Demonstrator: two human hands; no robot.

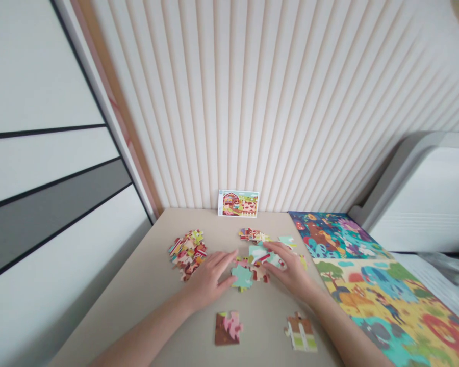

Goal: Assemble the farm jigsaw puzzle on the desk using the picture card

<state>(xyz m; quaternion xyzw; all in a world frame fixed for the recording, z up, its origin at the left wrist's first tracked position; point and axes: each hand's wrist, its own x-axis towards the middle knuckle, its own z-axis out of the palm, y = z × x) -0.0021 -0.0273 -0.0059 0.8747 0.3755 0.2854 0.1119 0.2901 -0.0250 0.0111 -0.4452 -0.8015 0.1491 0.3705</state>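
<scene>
My left hand (pixel 211 280) is over the table, thumb and index finger apart. Its thumb tip reaches the left edge of a light-blue puzzle piece (pixel 242 277). Across from it, my right hand (pixel 288 265) has thumb and fingers closed around a pale-blue puzzle piece with a red stripe (pixel 260 256), above other loose pieces. A brown-and-pink corner piece (pixel 228 328) lies near the front, between my forearms. Further right lies a brown, white and green piece (pixel 301 333), beside my right forearm.
A heap of mixed puzzle pieces (pixel 188 251) sits left of my left hand. Behind the pieces a farm picture card (pixel 238 204) leans against the ribbed wall. Two assembled puzzles, one dark blue (pixel 331 235) and one yellow (pixel 396 306), lie along the right side.
</scene>
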